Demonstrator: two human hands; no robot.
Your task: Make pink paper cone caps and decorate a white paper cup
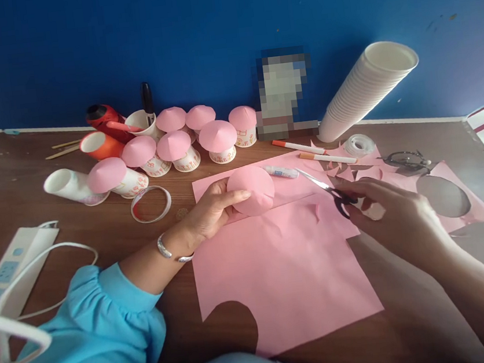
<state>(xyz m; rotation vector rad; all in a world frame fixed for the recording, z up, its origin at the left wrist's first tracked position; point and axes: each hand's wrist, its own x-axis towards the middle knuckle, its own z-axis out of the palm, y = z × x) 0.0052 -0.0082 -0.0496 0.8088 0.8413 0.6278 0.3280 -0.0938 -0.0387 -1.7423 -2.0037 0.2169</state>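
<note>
Presently, left hand [210, 211] fingers pinch a round pink paper cone [252, 190] above the large pink paper sheet [278, 270] on the tabletop [28, 188]; right hand [397, 219] fingers grip black-handled metal scissors [328, 189], blades parted.

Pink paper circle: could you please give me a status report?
Left hand pinching pink paper circle. Right hand gripping scissors beside it. Glue tube near blade tips.
</note>
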